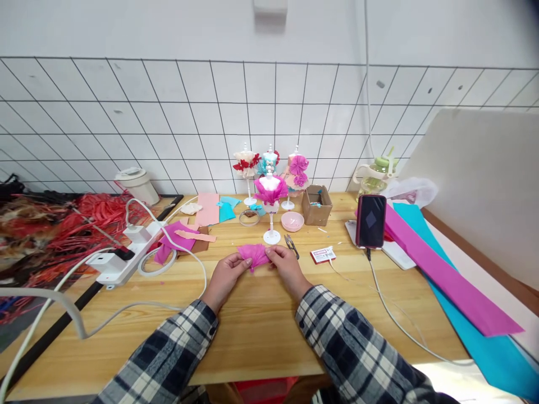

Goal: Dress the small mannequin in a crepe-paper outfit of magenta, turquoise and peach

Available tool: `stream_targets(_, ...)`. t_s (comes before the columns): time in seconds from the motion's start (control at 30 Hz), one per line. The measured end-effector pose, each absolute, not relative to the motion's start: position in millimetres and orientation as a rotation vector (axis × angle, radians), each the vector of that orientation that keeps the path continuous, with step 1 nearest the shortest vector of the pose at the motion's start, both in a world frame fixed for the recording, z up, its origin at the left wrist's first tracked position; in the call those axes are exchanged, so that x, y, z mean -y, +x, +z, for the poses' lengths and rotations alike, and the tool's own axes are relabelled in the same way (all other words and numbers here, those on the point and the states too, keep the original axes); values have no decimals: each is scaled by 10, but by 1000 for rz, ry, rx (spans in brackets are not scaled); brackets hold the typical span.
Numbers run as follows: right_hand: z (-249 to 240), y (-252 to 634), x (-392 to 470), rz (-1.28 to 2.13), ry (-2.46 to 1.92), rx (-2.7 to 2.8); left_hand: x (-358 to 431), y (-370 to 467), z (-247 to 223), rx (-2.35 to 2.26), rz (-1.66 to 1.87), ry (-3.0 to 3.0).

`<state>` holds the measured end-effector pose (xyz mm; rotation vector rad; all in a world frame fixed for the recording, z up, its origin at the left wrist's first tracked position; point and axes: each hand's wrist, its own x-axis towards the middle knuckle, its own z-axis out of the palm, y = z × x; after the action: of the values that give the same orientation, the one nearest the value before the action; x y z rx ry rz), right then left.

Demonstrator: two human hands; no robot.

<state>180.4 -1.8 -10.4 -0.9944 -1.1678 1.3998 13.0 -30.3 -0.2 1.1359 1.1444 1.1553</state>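
Note:
A fan of gathered magenta crepe paper [254, 254] is stretched between my two hands, just above the wooden table. My left hand [227, 273] pinches its left edge between thumb and fingers. The right edge is gripped by my right hand [287, 268]. Right behind the paper stands a small white mannequin [272, 233] on a round base, with a ruffled magenta paper collar [270, 191] around its chest. Small black-handled snips [291, 246] lie beyond my right hand. Farther right is a red and white packet [323, 255] with a thread trailing from it.
Several decorated mannequins [249, 185] stand near the tiled wall. A pink bowl [292, 221] and a cardboard box [316, 206] sit beside them. Paper scraps [208, 209] and a power strip [130, 255] lie left. A propped phone [370, 221] and long paper sheets [455, 269] occupy the right.

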Motion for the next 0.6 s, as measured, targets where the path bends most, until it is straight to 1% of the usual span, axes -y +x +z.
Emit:
stream_targets(0.07, -91, 1854, 5, 1446, -982, 1134, 300, 132, -9, -1181, 1148, 1136)
stream_targets(0.2, -36, 1889, 35, 1676, -811, 856, 300, 129, -7, -1183, 1213, 1083)
stream_targets(0.27, -27, 1856, 70, 1751, -765, 853, 301, 132, 4, -1167, 1253, 1054)
stream_targets(0.33, -42, 1798, 100, 1744, -772, 997, 306, 144, 20, -1157, 1260, 1046)
stream_targets(0.43, -93, 1713, 105, 1613, -830, 1163, 335, 166, 43, -1152, 1213, 1074)
stream_targets(0.5, -122, 1685, 83, 1561, -879, 1163, 365, 166, 50, -1153, 1199, 1100)
stream_targets(0.6, -136, 1692, 42, 1591, -910, 1056, 369, 135, 60, -1177, 1278, 1103)
